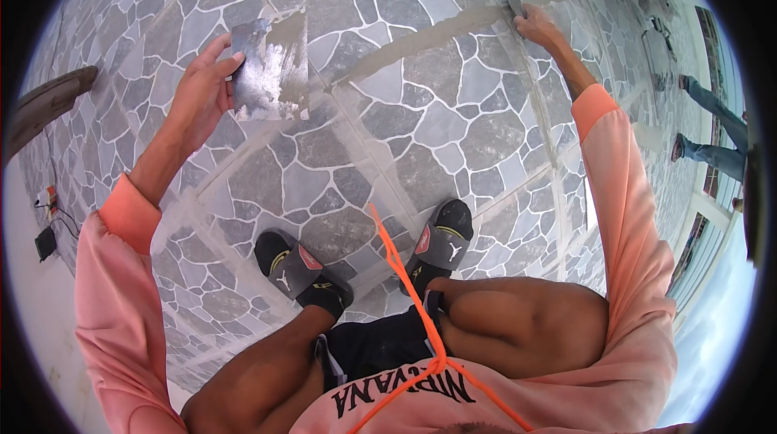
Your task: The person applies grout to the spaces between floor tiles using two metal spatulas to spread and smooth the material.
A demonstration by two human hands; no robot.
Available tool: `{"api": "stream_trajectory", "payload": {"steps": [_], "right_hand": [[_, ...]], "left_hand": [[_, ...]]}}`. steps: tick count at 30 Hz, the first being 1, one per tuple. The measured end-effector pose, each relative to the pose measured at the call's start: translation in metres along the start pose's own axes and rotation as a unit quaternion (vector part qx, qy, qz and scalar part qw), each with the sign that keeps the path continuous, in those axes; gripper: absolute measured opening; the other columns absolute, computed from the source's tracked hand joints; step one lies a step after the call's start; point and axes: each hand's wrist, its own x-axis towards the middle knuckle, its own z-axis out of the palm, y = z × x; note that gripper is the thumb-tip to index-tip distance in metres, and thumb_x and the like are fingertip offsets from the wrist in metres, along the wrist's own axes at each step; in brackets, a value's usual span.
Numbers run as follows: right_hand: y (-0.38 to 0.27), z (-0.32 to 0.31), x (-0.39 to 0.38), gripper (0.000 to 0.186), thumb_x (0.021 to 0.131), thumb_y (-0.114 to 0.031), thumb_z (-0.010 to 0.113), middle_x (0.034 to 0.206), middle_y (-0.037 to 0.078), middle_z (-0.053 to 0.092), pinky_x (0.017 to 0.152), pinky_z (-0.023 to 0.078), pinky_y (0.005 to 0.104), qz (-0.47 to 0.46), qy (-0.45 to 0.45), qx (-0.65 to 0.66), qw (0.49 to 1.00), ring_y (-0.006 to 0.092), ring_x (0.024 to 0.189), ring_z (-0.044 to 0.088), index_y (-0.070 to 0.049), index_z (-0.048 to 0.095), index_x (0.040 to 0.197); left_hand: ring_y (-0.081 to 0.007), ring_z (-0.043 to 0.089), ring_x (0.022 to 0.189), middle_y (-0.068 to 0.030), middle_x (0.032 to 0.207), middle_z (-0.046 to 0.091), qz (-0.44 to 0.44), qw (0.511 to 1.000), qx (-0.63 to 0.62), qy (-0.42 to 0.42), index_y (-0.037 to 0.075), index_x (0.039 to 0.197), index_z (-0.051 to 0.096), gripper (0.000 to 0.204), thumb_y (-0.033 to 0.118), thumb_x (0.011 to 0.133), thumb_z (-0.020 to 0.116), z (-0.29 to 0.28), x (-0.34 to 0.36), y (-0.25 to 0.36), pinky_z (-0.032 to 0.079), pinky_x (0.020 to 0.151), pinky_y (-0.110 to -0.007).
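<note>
My left hand [206, 90] is closed around the edge of a flat metal plate [249, 82], thumb on top. Wet grey grout is smeared over the plate's right and upper part. Far out to the right, my right hand [538, 25] grips a small dark scraper [515, 7], mostly hidden by the fingers. That tool is down at the floor, at the far end of a wide band of grey grout [429, 39] along a tile joint. The floor tiles [437, 131] have a grey stone pattern with pale lines.
My feet in dark slides [441, 246] stand on the tiles close to me. A wooden plank [53, 106] juts in at the left, above cables and a black plug [46, 241]. At the right are another person's legs in jeans [720, 122].
</note>
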Motion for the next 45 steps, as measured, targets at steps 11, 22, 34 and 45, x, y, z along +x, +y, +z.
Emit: {"api": "stream_trajectory", "payload": {"steps": [11,22,34,45], "right_hand": [[-0.078,0.044,-0.047,0.037,0.082,-0.021,0.049,0.1,0.029,0.064,0.088,0.047,0.0507,-0.101,0.052,0.016,0.993,0.0445,0.095,0.062,0.002,0.065,0.106],[-0.241,0.082,-0.114,0.045,0.086,-0.019,0.053,0.101,0.021,0.059,0.082,0.05,0.0478,-0.214,-0.009,0.059,0.975,0.0399,0.093,0.062,-0.001,0.05,0.127],[-0.279,0.047,-0.119,0.032,0.09,-0.019,0.065,0.107,0.011,0.062,0.085,0.053,0.0378,-0.005,-0.329,0.671,0.664,0.0205,0.096,0.063,0.005,0.057,0.11],[-0.224,-0.064,-0.142,0.033,0.093,-0.01,0.056,0.11,0.01,0.061,0.086,0.053,0.0342,-0.1,-0.072,0.585,0.802,0.017,0.091,0.062,0.001,0.052,0.123]], "left_hand": [[-0.0125,0.063,0.089,-0.0107,0.112,0.059,0.024,0.998,-0.015,-0.061,-0.005,0.149,0.018,0.061,0.012,0.098,0.047,-0.004,0.03,0.004,0.055,0.078,-0.028],[-0.0112,0.06,0.087,-0.0061,0.104,0.059,0.051,0.999,0.013,0.013,0.0,0.139,0.038,0.043,0.017,0.1,0.042,-0.019,0.017,-0.001,0.052,0.072,-0.03],[-0.0132,0.059,0.084,-0.0063,0.098,0.057,0.023,0.993,-0.033,0.115,0.0,0.12,0.05,0.029,0.017,0.097,0.05,-0.028,0.0,-0.001,0.053,0.074,-0.031],[-0.0186,0.058,0.097,-0.01,0.11,0.055,0.022,0.982,-0.185,0.026,-0.002,0.123,0.042,0.028,0.013,0.1,0.046,0.05,0.015,0.0,0.053,0.085,-0.038]]}}
